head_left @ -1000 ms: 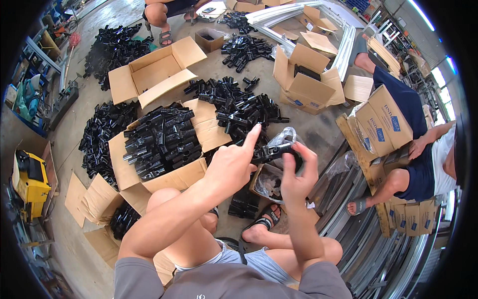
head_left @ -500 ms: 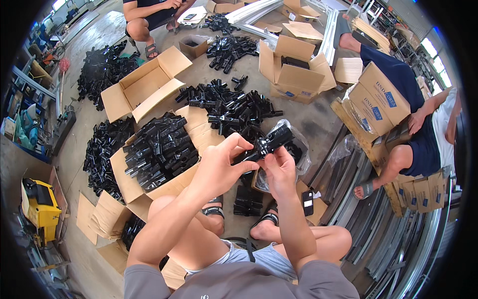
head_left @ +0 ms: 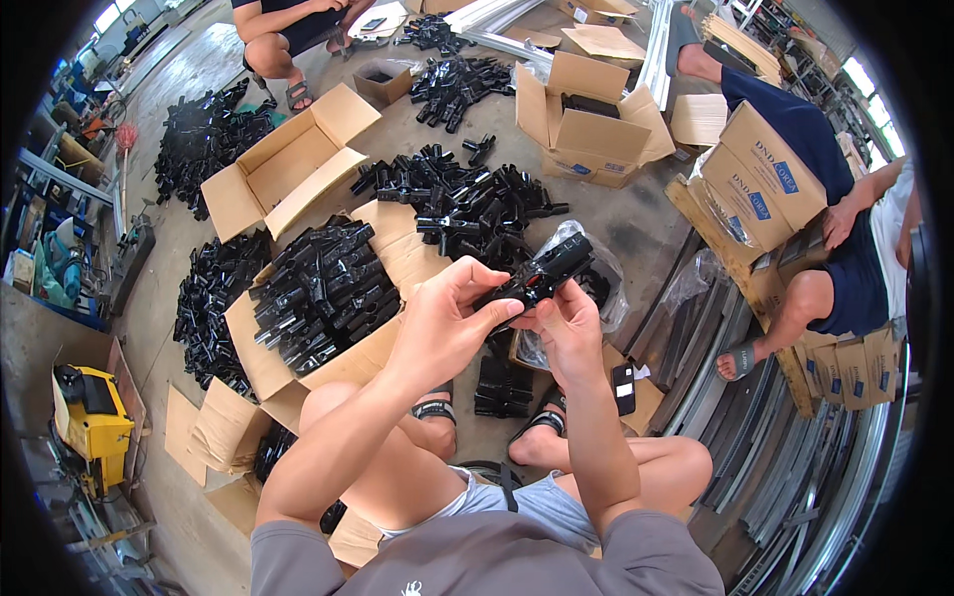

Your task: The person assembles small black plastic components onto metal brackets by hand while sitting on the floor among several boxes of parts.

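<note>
In front of my chest I hold a glossy black tubular part [head_left: 558, 264], tilted with its far end up to the right. My left hand [head_left: 452, 323] pinches its near left end between thumb and fingers. From below and the right, my right hand [head_left: 568, 328] grips it, with the thumb near its middle. A small reddish spot shows there; the fingers hide the underside. Beyond my hands lies a loose pile of similar black parts [head_left: 477, 204]. To the left, an open cardboard box [head_left: 353, 360] is packed with rows of them. A clear plastic bag [head_left: 614, 316] sits just behind my right hand.
More black part piles [head_left: 214, 308] lie left and far ahead. An open carton [head_left: 288, 184] and another box [head_left: 596, 139] stand beyond. A phone [head_left: 623, 387] lies by my right foot. Metal profiles [head_left: 735, 437] cover the right floor. Two other people sit at far left and right.
The black part has turned slightly and shifted a little to the right in my hands. Both hands keep their hold; the view has shifted slightly.
</note>
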The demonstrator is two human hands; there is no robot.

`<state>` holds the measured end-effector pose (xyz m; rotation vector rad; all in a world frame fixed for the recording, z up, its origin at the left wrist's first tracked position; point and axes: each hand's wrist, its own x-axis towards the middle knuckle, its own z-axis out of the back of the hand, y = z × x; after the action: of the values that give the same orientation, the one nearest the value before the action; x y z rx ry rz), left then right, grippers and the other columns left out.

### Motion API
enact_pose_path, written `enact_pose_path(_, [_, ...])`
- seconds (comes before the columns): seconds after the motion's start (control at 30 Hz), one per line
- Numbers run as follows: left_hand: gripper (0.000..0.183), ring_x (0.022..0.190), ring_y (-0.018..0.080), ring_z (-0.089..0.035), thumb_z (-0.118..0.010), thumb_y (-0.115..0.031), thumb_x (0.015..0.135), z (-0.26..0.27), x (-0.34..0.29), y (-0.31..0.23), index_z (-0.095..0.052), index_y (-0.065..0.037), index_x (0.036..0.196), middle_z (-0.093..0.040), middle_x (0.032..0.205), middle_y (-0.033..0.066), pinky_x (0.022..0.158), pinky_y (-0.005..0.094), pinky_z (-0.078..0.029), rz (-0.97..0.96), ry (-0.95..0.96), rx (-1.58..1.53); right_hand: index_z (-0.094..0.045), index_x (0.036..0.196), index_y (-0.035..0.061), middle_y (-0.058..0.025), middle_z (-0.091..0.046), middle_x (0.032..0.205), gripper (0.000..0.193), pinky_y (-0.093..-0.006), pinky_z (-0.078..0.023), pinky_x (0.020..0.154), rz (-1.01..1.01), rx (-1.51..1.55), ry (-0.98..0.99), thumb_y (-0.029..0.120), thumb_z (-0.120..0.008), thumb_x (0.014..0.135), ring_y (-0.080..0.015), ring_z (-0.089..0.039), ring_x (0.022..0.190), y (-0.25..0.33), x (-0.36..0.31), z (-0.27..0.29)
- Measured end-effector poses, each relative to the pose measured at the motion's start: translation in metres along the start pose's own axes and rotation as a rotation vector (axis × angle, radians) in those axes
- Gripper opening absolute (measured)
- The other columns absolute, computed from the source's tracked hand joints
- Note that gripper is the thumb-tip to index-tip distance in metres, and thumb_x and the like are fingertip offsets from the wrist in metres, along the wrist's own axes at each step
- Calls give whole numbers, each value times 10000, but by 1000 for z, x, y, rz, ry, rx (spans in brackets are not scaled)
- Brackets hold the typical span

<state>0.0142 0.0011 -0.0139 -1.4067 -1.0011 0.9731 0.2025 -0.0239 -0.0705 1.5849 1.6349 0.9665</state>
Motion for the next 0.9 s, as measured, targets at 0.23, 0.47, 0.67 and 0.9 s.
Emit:
enact_pose_path(0.23, [239, 963, 87, -686, -798, -67, 925, -7, -3, 7, -642, 41, 1070, -764, 1027, 115, 812, 272, -588, -1, -59, 61, -587, 1264, -28, -107, -675, 1188, 389, -364, -647, 879, -11, 48, -25, 205, -739, 994, -195, -727, 1014, -5, 0, 0])
enact_pose_path(0.47, [326, 1048, 119, -687, -803, -40, 911, -4, -1, 11, -599, 43, 1151, -739, 1101, 136, 879, 291, -593, 36, 61, -30, -606, 1231, -9, -89, -699, 1135, 355, -356, -645, 868, -47, 24, -126, 204, -750, 987, -179, -724, 976, -3, -1, 5])
enact_pose_path(0.67, [386, 1135, 169, -688, -773, -5, 924, 1, -1, 13, -553, 22, 1241, -710, 1213, 145, 988, 331, -578, 253, 181, -140, -660, 1159, 33, -32, -721, 971, 277, -237, -534, 642, -73, -243, -182, 253, -733, 1006, -93, -687, 783, -5, 4, 8])
enact_pose_path(0.9, [365, 1132, 234, -712, -714, -54, 977, 7, -3, 2, -549, 14, 1295, -706, 1242, 164, 1010, 369, -584, 499, 37, -536, -729, 943, -3, -133, -756, 891, 410, -360, -549, 660, -203, -1119, -343, 382, -620, 1034, -235, -716, 716, -51, 28, 124])
